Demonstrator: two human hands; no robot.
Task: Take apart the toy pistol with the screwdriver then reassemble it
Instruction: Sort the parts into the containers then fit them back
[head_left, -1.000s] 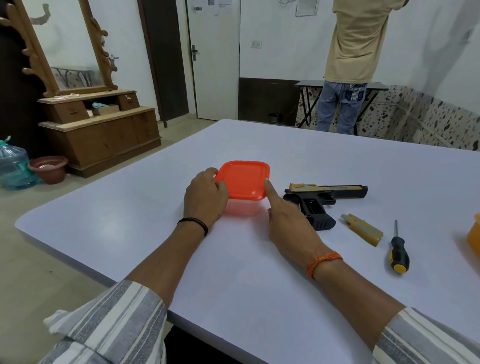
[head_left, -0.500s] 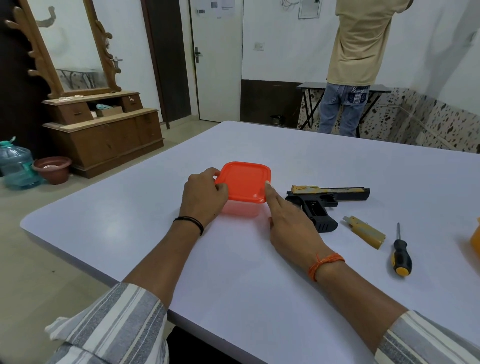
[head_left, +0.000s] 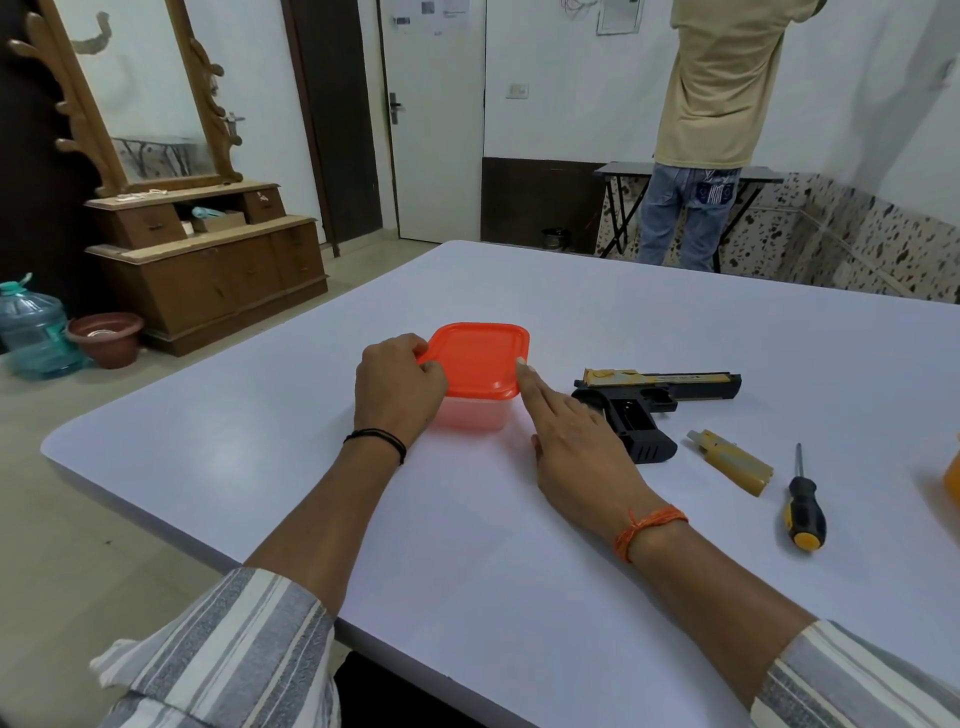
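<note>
Gripping the orange-lidded clear plastic tub with the left hand, flat right hand touching alongside, nearer the black-and-gold toy pistol lying lengthwise rightward.

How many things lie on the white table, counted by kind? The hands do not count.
Container with orange lid: 1
Toy pistol: 1
Yellow magazine: 1
Screwdriver: 1
Orange object cut off at the table's right edge: 1
Total: 5
</note>
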